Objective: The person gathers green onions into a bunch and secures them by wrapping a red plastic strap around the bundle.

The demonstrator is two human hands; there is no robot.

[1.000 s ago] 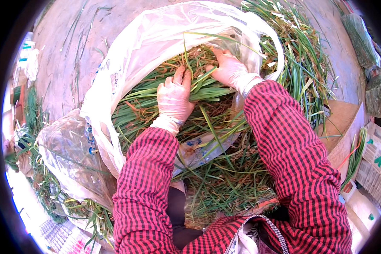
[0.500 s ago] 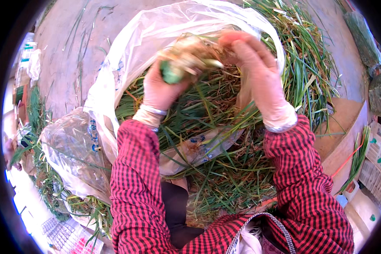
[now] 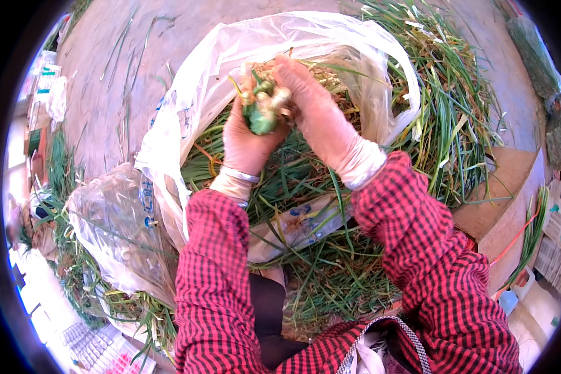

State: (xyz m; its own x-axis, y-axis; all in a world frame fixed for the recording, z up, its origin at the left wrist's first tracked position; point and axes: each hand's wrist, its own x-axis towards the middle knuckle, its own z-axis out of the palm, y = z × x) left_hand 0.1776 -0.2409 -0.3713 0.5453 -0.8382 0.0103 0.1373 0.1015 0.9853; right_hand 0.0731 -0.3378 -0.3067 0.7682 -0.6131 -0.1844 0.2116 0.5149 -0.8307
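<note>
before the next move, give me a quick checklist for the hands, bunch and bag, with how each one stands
1. Bunch held: ok, the left hand is wrapped around it.
2. Right hand grip: cannot tell; it is close against the bunch, but its fingertips are hidden.
3. Bag mouth open: ok, its rim spreads wide around the greens inside.
4. All greens inside the bag: not ok, a pile lies outside, to the right.
5. Left sleeve off the bag: cannot tell; it overlaps the bag's edge in this view.
</note>
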